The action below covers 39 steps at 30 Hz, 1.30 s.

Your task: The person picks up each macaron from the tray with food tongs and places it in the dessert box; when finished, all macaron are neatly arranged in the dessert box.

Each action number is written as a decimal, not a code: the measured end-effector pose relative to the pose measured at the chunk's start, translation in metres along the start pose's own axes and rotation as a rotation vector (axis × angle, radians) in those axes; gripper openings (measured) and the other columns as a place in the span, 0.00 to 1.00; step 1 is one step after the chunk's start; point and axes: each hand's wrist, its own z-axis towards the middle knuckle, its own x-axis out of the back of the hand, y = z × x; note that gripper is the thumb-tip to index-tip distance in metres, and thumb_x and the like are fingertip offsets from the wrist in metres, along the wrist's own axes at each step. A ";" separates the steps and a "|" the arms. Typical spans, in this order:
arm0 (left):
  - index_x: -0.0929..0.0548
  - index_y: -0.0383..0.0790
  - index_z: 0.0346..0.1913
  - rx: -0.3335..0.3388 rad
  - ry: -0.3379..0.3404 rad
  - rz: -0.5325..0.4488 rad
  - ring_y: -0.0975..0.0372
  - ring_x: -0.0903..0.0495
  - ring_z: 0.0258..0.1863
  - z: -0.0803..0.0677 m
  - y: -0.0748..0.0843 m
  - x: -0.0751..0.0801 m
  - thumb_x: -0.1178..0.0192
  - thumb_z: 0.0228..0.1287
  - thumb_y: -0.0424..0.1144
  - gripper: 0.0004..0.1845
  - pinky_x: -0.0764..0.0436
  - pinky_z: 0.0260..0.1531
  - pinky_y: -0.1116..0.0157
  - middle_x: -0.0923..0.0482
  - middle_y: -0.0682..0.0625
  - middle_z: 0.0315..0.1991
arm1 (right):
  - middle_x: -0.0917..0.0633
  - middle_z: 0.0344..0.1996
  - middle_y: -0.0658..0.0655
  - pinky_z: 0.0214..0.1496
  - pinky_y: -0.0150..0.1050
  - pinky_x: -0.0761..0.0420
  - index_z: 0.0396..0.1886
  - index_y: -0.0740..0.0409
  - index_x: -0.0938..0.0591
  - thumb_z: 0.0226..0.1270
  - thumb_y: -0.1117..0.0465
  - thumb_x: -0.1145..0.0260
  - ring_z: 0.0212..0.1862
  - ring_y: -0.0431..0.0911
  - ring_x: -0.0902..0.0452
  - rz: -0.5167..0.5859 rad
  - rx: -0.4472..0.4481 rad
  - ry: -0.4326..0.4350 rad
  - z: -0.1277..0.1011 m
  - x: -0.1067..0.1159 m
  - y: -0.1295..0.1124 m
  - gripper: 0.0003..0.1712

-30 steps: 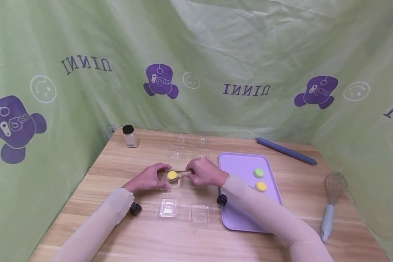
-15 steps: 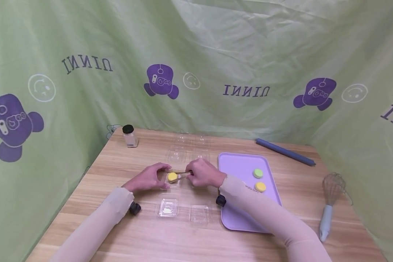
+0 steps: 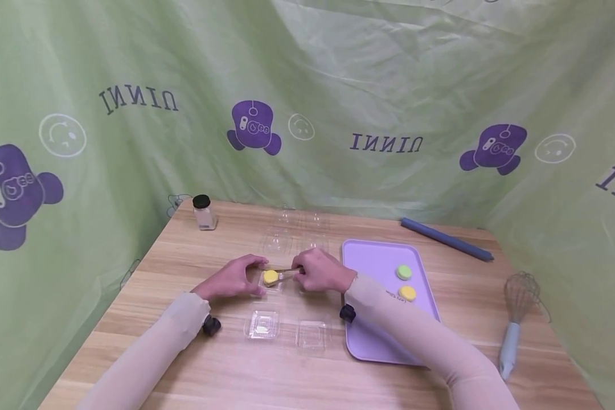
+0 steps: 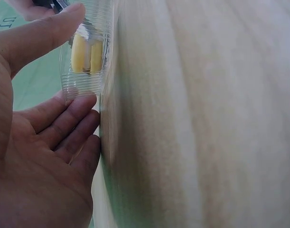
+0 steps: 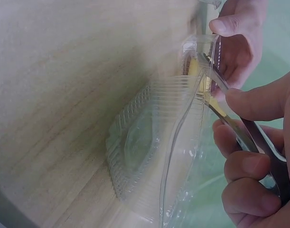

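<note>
My right hand grips metal tongs, thumb on one arm and fingers on the other. Between the tips of the tongs is a yellow macaron, its pale filling visible in the left wrist view, inside a clear plastic box. My left hand holds the near left side of that box, its thumb at one edge and its fingertips at another. In the right wrist view, another clear box fills the foreground, partly in front of the tongs and macaron.
A purple tray at right carries a green macaron and a yellow one. More clear boxes lie in front and behind. Around the edges are a black-lidded jar, a blue rod and a whisk.
The yellow macaron has settled slightly lower in the box and turned a little, with the tongs closing in around it. Both hands stay almost in place.
</note>
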 end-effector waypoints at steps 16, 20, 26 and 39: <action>0.26 0.43 0.69 -0.024 0.006 -0.004 0.48 0.28 0.70 0.000 -0.006 -0.004 0.20 0.44 0.55 0.47 0.34 0.76 0.44 0.21 0.46 0.64 | 0.17 0.23 0.45 0.18 0.26 0.29 0.42 0.57 0.11 0.61 0.58 0.29 0.19 0.32 0.34 0.007 -0.023 -0.042 0.000 0.001 0.002 0.11; 0.26 0.44 0.69 -0.023 0.004 -0.005 0.48 0.28 0.70 0.000 -0.005 -0.004 0.20 0.44 0.54 0.47 0.34 0.76 0.44 0.22 0.46 0.65 | 0.16 0.24 0.46 0.18 0.26 0.29 0.42 0.57 0.11 0.61 0.58 0.29 0.19 0.32 0.33 0.008 -0.025 -0.032 0.000 0.001 0.002 0.11; 0.26 0.42 0.69 -0.018 0.007 -0.006 0.49 0.28 0.71 0.001 -0.003 -0.003 0.20 0.44 0.52 0.46 0.35 0.76 0.45 0.21 0.46 0.64 | 0.12 0.29 0.49 0.21 0.24 0.25 0.42 0.59 0.11 0.60 0.60 0.28 0.22 0.33 0.28 0.017 0.010 0.005 -0.002 0.005 0.002 0.12; 0.26 0.42 0.68 -0.005 0.005 -0.003 0.49 0.28 0.70 0.002 -0.002 -0.001 0.20 0.44 0.51 0.46 0.35 0.76 0.44 0.21 0.46 0.64 | 0.09 0.35 0.53 0.33 0.30 0.16 0.43 0.57 0.11 0.60 0.57 0.26 0.33 0.39 0.16 -0.015 0.063 0.081 -0.010 0.019 0.002 0.13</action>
